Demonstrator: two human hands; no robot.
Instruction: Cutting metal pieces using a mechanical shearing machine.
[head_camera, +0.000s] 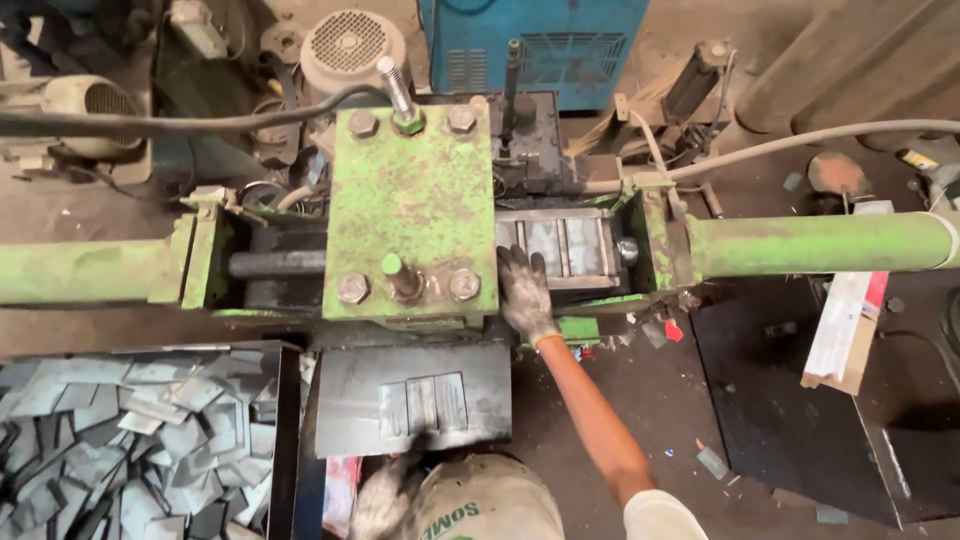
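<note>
Reaching into the green press with the gloved right hand, fingers spread flat on the metal plates in its die slot. Resting the gloved left hand, loosely curled and gripping nothing, below the dark tray beside the scrap bin.

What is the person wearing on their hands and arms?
Both hands wear knitted work gloves, grey and dirty with dark grime. The right hand glove has an orange band at the cuff. The right forearm is bare, with a short white sleeve higher up. The left hand glove looks just as worn and smudged.
</note>
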